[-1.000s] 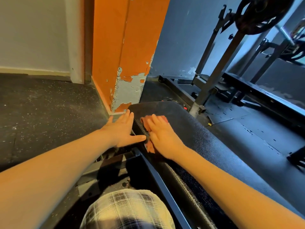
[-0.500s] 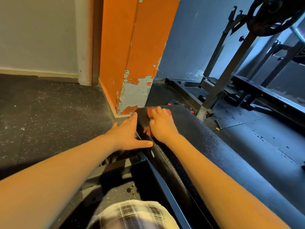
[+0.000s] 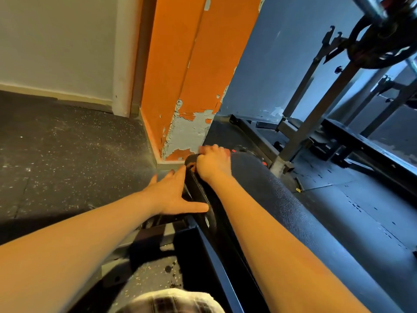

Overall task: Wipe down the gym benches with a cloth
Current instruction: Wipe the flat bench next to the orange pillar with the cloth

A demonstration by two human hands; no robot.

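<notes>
Gripping bench (image 3: 282, 211) end by pillar (image 3: 180, 75) — right hand (image 3: 213, 164) — left hand (image 3: 171, 195) flat alongside.

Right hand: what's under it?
The far end of the bench. The right hand covers the cloth almost wholly; only a reddish scrap seems to peek out beside the fingers.

Gym: padded bench (image 3: 282, 199), weight plate (image 3: 381, 46)
</notes>
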